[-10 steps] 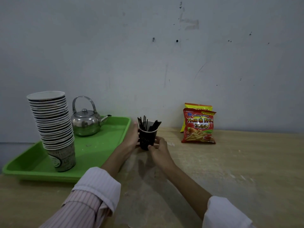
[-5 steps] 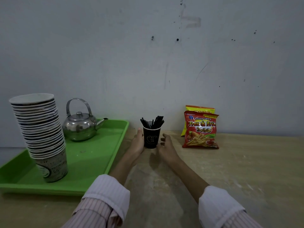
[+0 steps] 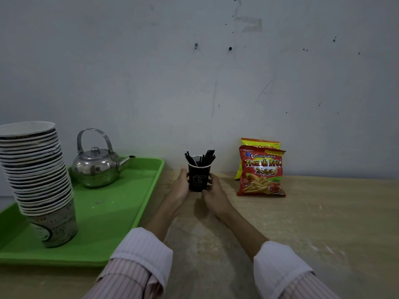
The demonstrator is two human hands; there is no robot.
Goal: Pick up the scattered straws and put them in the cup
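Note:
A small black paper cup [image 3: 198,179] stands upright on the wooden table [image 3: 313,223] close to the wall. Several black straws [image 3: 200,158] stick out of its top, leaning left and right. My left hand [image 3: 181,186] lies against the cup's left side and my right hand [image 3: 212,194] against its right side, so both cradle it near its base. I see no loose straws on the table.
A green tray [image 3: 121,208] on the left holds a steel kettle [image 3: 97,167] and a tall leaning stack of paper cups [image 3: 36,173]. Two snack bags [image 3: 261,169] lean on the wall to the right of the cup.
The cup with the straws has slid farther from me toward the wall. Both hands stayed at its sides and now close in on it again.

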